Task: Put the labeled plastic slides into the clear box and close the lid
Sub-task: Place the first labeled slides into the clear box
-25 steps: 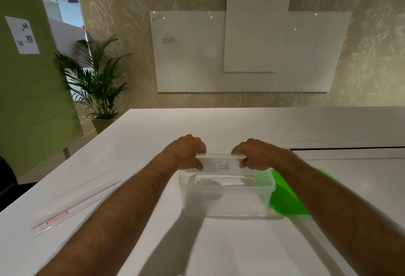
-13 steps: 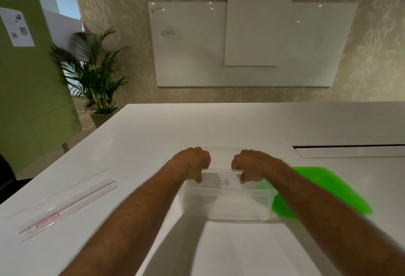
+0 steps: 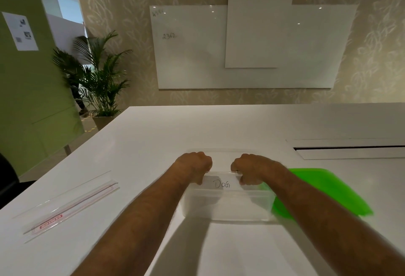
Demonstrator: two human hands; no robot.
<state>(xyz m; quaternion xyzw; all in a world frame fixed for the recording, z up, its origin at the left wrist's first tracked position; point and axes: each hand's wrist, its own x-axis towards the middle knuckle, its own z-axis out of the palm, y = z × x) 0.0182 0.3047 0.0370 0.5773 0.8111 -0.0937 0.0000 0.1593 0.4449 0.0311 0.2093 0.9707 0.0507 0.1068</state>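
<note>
A clear plastic box [image 3: 228, 206] stands open on the white table in front of me. Both hands hold one clear plastic slide labeled "DOG" [image 3: 221, 182] upright, partly down inside the box. My left hand [image 3: 195, 166] pinches its left end and my right hand [image 3: 252, 167] pinches its right end. A green lid [image 3: 324, 190] lies flat on the table, touching the box's right side. More clear slides [image 3: 74, 205], one with a red label, lie flat at the left of the table.
A recessed slot [image 3: 350, 148] runs across the table at the far right. A potted palm [image 3: 98, 83] stands on the floor past the table's left corner. Whiteboards [image 3: 241, 52] hang on the wall behind.
Both hands have lowered the "DOG" slide from above the box rim down into the box. The view has tilted a little.
</note>
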